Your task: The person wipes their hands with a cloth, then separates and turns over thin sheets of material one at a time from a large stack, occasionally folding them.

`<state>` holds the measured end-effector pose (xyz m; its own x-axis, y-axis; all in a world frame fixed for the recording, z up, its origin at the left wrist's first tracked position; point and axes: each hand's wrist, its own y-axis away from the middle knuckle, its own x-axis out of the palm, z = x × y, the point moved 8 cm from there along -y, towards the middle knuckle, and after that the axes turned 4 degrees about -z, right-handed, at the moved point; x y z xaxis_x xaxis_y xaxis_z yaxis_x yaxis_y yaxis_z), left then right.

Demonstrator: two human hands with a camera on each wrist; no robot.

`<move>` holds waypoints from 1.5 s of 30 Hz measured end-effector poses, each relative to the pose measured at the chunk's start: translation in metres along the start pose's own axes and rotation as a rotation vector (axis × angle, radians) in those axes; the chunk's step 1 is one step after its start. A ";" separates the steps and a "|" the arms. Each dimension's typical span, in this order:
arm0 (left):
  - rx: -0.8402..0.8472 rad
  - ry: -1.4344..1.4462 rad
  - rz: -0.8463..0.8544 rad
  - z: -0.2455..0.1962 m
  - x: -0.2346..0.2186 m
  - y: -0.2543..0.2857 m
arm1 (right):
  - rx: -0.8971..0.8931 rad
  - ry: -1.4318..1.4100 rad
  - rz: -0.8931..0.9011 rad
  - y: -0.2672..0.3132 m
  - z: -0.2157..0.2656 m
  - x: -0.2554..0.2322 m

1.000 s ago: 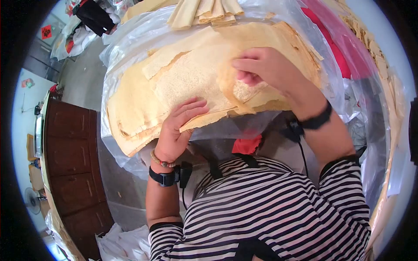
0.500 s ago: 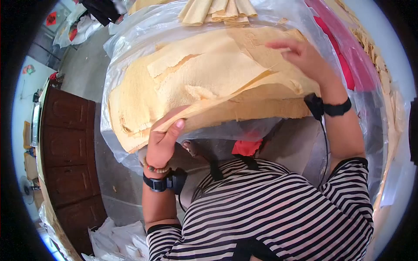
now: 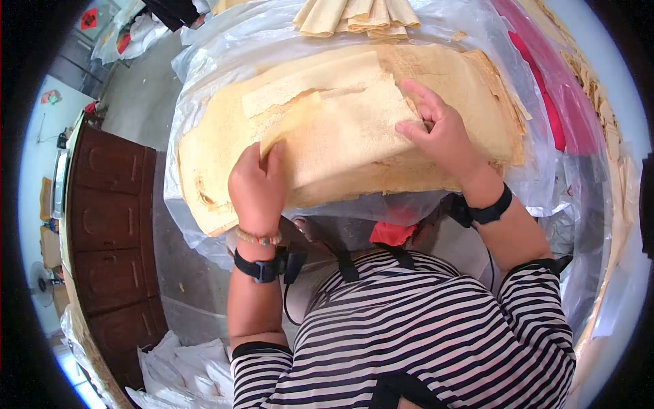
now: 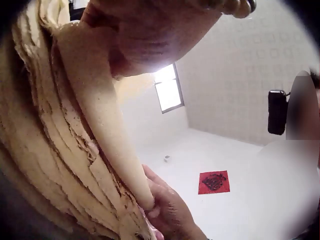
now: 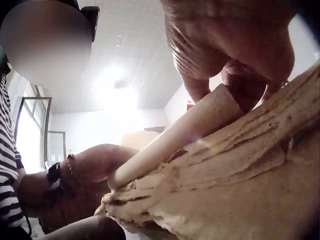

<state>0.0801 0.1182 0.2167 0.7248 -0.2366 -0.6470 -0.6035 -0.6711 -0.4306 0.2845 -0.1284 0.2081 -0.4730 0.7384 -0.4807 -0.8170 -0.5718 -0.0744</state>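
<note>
A pale yellow bean curd sheet (image 3: pixel 347 140) lies folded over on top of a wide stack of like sheets (image 3: pixel 211 146). My left hand (image 3: pixel 257 191) pinches the left end of the fold between thumb and fingers. At the other end my right hand (image 3: pixel 443 133) grips it, the thumb nearer me and the fingers beyond. Both wrist views show the fold (image 5: pixel 170 137) as a smooth, rounded roll along the stack's ragged layered edge (image 4: pixel 75 145). A torn strip of sheet (image 3: pixel 279 95) lies just behind the fold.
Clear plastic (image 3: pixel 197 75) spreads under the stack. Several folded strips (image 3: pixel 357 17) lie in a bundle at the far side. A brown wooden cabinet (image 3: pixel 109 225) stands at left, and white bags (image 3: pixel 184 368) lie on the floor. Red cloth (image 3: pixel 538 88) runs along the right side.
A loose scrap under my right hand is gone. The near edge of the top sheet was lifted and is now folded away from me. My right hand came back from the far right onto the fold.
</note>
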 end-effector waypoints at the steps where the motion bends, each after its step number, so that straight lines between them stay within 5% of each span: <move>1: -0.021 -0.013 0.028 0.002 0.002 -0.002 | -0.116 0.121 -0.046 0.001 0.009 -0.003; 4: -0.053 -0.022 0.080 0.006 0.007 -0.010 | -0.699 0.654 -0.283 0.016 0.049 -0.001; 7: -0.084 -0.009 0.123 0.012 0.010 -0.013 | -0.863 0.753 -0.244 0.034 0.081 0.004; 9: -0.141 -0.038 0.232 0.019 0.013 -0.016 | -0.805 0.634 -0.026 0.024 0.062 0.019; 12: 0.036 -0.152 -0.072 -0.005 -0.002 -0.016 | -0.726 0.578 0.084 0.014 0.044 0.024; 15: 0.502 -0.354 -0.287 -0.048 -0.017 -0.006 | -0.714 0.563 0.132 0.005 0.043 0.020; 19: 0.699 -0.199 0.131 -0.058 -0.006 0.010 | -0.729 0.514 0.117 0.000 0.044 0.014; 28: 0.683 -0.181 0.291 -0.042 0.011 0.007 | -0.824 0.507 0.035 -0.005 0.035 0.006; 29: 0.686 -0.149 0.299 -0.042 0.007 0.003 | -0.680 0.440 0.092 -0.017 0.025 -0.003; 32: 0.263 0.230 0.509 -0.015 -0.006 -0.015 | -0.330 0.170 0.168 -0.038 0.005 -0.017; 34: 0.016 0.410 0.434 0.006 -0.005 -0.030 | -0.198 -0.087 0.101 -0.044 -0.004 -0.016; 36: -0.334 0.568 0.377 0.025 0.003 -0.039 | -0.056 0.001 0.037 -0.052 -0.009 -0.018; 41: -0.208 0.203 0.218 0.045 0.030 -0.054 | -0.099 0.285 -0.042 -0.081 -0.028 -0.010; 45: -0.142 -0.166 0.171 0.015 0.018 -0.042 | -0.074 0.456 -0.097 -0.072 -0.006 -0.005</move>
<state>0.1133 0.1526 0.2140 0.5448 -0.2443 -0.8022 -0.6511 -0.7260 -0.2211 0.3477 -0.0934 0.2108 -0.1886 0.5670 -0.8018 -0.8168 -0.5439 -0.1925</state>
